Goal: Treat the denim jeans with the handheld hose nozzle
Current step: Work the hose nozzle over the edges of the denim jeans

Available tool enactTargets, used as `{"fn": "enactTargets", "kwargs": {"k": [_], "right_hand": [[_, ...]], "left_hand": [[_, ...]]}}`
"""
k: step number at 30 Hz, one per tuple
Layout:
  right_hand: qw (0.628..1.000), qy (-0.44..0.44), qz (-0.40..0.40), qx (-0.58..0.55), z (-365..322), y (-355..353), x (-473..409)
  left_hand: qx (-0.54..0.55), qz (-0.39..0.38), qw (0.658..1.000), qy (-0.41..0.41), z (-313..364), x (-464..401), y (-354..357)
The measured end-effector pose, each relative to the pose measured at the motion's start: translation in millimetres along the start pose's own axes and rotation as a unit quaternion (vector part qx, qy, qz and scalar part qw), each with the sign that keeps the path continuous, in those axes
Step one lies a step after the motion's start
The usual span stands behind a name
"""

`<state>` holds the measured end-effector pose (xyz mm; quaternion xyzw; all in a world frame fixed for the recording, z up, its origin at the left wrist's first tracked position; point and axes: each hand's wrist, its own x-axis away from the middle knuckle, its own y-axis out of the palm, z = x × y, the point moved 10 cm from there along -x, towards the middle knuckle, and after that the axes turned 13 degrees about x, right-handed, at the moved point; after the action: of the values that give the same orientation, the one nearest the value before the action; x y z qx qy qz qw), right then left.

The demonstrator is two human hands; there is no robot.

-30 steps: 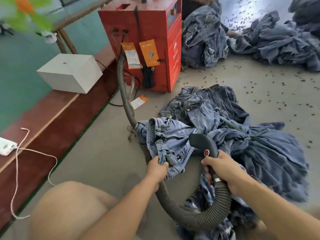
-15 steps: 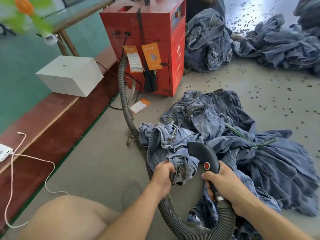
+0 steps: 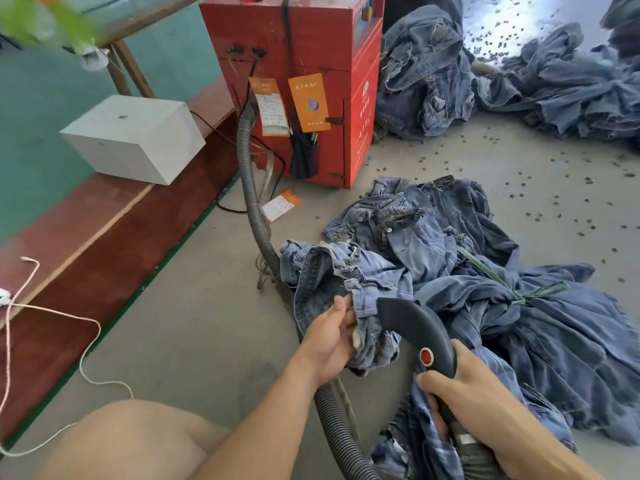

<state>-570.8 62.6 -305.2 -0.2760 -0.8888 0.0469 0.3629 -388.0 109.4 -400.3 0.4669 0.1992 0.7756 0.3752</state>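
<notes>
Shown: red cabinet w/ orange tags, white box on ledge, white cord at left.

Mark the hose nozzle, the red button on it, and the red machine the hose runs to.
hose nozzle (image 3: 412, 322), head view, on the dark curved body above the button.
red button (image 3: 426, 357), head view, on the button's face.
red machine (image 3: 311, 46), head view, on its front panel above the orange tags.

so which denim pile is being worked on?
The near pile: the left hand grips its edge beside the nozzle. The far piles lie untouched.
</notes>
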Motion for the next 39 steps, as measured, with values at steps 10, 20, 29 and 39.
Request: {"fn": "enactTargets", "kwargs": {"k": [10,20,29,39], "right_hand": [[0.994,0.017,0.106,-0.021,-14.4,-21.9,-13.6],[0.981,-0.01,0.086,0.175,-30.3,-4.3,-0.1],[0.985,0.026,0.147,0.092,-16.0,-43.0,-12.8],[0.984,0.064,0.152,0.066,-0.1,-54.6,-41.2]], "left_hand": [[0.039,-0.011,0.997,-0.061,-15.9,1.2,2.8],[-0.157,-0.052,0.985,0.041,-16.4,4.9,22.5],[-0.124,-0.003,0.992,0.033,-16.1,0.5,9.7],[-0.216,0.029,0.971,-0.097,-56.2,-5.1,-24.0]]}}
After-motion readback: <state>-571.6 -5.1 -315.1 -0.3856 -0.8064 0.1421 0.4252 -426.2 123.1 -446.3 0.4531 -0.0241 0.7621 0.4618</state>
